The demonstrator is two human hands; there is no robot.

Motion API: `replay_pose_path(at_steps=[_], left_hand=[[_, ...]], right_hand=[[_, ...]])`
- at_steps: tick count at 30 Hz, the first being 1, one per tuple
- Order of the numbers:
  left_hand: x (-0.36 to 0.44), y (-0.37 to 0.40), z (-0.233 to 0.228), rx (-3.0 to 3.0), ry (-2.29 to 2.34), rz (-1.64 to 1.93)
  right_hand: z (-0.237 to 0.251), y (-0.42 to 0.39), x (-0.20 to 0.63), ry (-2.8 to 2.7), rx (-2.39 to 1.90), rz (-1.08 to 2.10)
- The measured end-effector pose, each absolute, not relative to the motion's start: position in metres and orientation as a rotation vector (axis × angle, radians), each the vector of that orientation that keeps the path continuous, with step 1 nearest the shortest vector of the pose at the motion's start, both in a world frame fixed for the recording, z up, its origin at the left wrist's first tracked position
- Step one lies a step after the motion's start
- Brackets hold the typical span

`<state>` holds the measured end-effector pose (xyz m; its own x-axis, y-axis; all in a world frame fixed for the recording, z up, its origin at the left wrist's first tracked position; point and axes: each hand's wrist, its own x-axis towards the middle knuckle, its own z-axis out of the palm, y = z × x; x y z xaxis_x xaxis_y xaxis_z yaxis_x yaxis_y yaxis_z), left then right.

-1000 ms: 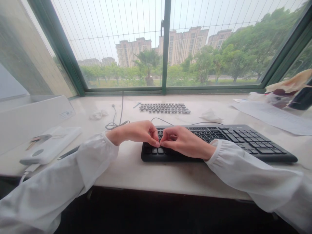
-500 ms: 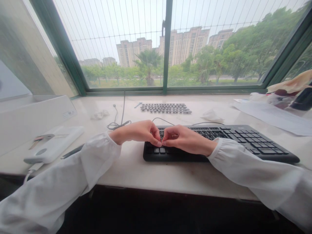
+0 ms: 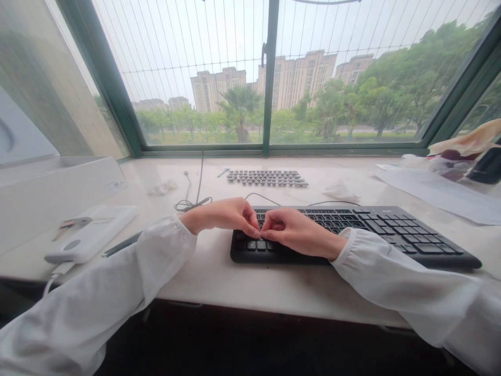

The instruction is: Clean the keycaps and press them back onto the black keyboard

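Observation:
A black keyboard [image 3: 391, 224] lies on the white counter, many of its letter positions showing as bare outlined sockets. Over its left end, my left hand [image 3: 229, 215] is closed in a pinch, thumb and fingertips down at the lower key rows. Facing it, my right hand [image 3: 299, 230] pinches at the same spot, its fingertips almost touching the left ones. Whatever sits between the fingertips is too small to make out. Just below them, a few black keys [image 3: 261, 245] stay in the bottom row. Behind the keyboard, loose keycaps [image 3: 268, 178] lie in neat rows.
A small blue-grey tool [image 3: 223, 172] lies left of the keycaps. A coiled cable [image 3: 193, 203], a white power bank [image 3: 92, 235] with keys on it and a pen [image 3: 122, 244] are at left. Papers [image 3: 442, 193] and a clear plastic bag [image 3: 340, 189] lie at right.
The whole view has shifted slightly downward. Both hands keep their pinch at the same place on the keyboard; the right hand is turned very slightly.

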<state>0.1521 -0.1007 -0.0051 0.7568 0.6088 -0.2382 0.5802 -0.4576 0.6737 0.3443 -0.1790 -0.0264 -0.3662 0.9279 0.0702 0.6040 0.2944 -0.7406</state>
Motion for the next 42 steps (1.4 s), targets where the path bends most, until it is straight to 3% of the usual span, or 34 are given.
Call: replay_pose_path(at_steps=[5, 14, 21, 31, 37, 42], left_hand=[[0.15, -0.101, -0.002, 2.192, 0.886, 0.099], [0.149, -0.101, 0.006, 2.157, 0.909, 0.169], [0.15, -0.106, 0.007, 2.181, 0.893, 0.109], [0.146, -0.09, 0.001, 2.234, 1.147, 0.47], [0.137, -0.074, -0.007, 2.63, 1.757, 0.879], [0.129, -0.066, -0.009, 2.703, 1.885, 0.859]], right_hand=[[-0.025, -0.18, 0.35, -2.091, -1.322, 0.839], [-0.014, -0.184, 0.363, -2.274, -1.183, 0.155], [-0.012, -0.187, 0.369, -2.554, -0.85, -0.059], [-0.016, -0.188, 0.37, -2.617, -0.803, -0.072], [-0.022, -0.185, 0.368, -2.563, -0.781, -0.048], [-0.026, -0.186, 0.367, -2.534, -0.78, -0.038]])
